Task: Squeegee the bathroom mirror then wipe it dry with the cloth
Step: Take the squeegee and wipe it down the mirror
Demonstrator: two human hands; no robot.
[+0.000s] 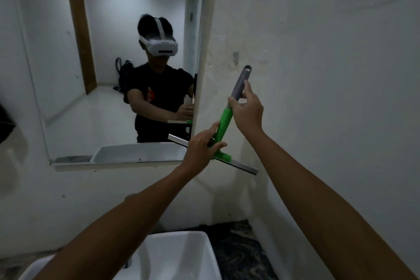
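The white sink (181, 254) sits at 6 o'clock. Above it, the left hand (200, 150) fingers grip the green squeegee (223, 125) head; the right hand (247, 113) fingers close around its grey handle, beside the mirror (109, 75), at 3 o'clock of it.

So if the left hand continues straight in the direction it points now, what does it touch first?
Probably the mirror near its lower right corner: the left hand, gripping the squeegee, points up and forward there. Depth is unclear.
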